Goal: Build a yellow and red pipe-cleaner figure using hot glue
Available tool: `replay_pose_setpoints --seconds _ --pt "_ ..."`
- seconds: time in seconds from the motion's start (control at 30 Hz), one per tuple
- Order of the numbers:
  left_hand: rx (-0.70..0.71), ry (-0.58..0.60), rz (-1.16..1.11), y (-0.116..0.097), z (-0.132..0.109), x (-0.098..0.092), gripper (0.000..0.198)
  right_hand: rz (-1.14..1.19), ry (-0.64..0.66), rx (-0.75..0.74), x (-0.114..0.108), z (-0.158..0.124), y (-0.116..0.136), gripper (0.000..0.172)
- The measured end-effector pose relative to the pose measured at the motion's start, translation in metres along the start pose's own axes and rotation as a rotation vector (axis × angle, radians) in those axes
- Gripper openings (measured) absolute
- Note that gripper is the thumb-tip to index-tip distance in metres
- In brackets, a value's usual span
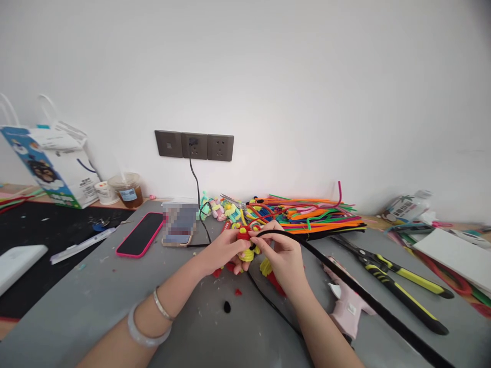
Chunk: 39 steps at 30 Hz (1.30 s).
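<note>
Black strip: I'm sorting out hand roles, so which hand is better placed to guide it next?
Probably the right hand: it pinches the black strip near one end, while the left hand holds the yellow-and-red piece.

The single view looked from the wearer's head, forward and down across the desk (199, 322), facing the wall (276, 102), which filled the upper half. It sat near: the forearms (186, 283) entered at the bottom edge, and the left hand (223, 250) and right hand (282, 250) lay around mid-frame.
</note>
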<state>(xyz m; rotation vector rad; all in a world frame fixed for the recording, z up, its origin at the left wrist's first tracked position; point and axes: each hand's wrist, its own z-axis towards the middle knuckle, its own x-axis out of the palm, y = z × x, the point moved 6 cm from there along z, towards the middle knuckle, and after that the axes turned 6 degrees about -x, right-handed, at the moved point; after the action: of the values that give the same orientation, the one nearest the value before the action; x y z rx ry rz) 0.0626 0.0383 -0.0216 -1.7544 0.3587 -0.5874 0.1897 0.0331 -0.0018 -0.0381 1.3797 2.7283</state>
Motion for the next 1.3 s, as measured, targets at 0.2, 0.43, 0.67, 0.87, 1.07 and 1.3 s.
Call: replay_pose_setpoints --seconds 0.2,0.43,0.67,0.87,1.07,1.3 --pt "0.045 -0.165 0.025 0.001 0.002 -0.013 0.018 0.111 -0.086 0.045 -0.002 -0.001 0.002 0.023" --pt "0.039 -0.229 0.091 0.000 0.002 -0.019 0.026 0.089 -0.142 0.029 -0.005 -0.002 0.003 0.016" --pt "0.049 -0.168 0.079 0.001 0.003 -0.013 0.028 -0.013 -0.125 -0.001 -0.006 -0.006 0.001 0.010" --pt "0.059 -0.144 0.008 0.000 0.003 -0.013 0.028 0.003 -0.046 -0.076 -0.001 -0.005 0.008 0.006" --pt "0.037 -0.110 -0.013 0.001 0.004 -0.009 0.029 -0.009 -0.025 -0.124 -0.001 0.000 0.008 0.007" --pt "0.039 -0.042 -0.086 -0.002 0.001 -0.004 0.037 0.076 -0.035 -0.054 -0.002 -0.003 0.004 0.008"
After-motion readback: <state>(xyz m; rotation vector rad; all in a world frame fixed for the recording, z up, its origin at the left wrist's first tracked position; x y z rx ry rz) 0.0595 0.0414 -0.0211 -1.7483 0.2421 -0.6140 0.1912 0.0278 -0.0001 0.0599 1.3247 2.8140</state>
